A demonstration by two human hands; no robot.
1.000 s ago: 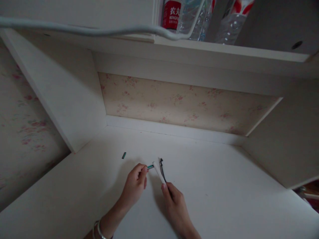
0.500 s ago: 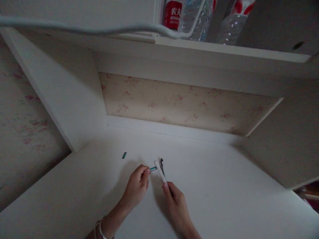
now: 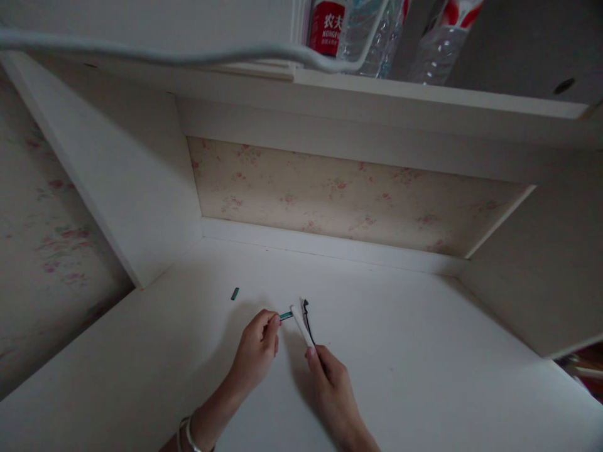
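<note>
Left hand (image 3: 258, 345) pinches green strip (image 3: 286, 316) beside white stick (image 3: 302, 326); right hand (image 3: 331, 376) grips stick, black rod (image 3: 308, 326); 1 loose strip (image 3: 235, 294) left of stick.

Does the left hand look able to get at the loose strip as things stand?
Probably yes: the loose strip lies near the left hand with nothing seen between, though that hand already pinches another strip.

Head-worn view, looking forward and down across the bench (image 3: 424, 351)
The camera looks from above the bench's near side toward its back edge, far enough to show the left hand (image 3: 257, 348) and right hand (image 3: 332, 383) whole over the bench, plus the floral wall (image 3: 301, 188) behind it and the shelf (image 3: 424, 93) above it.
</note>
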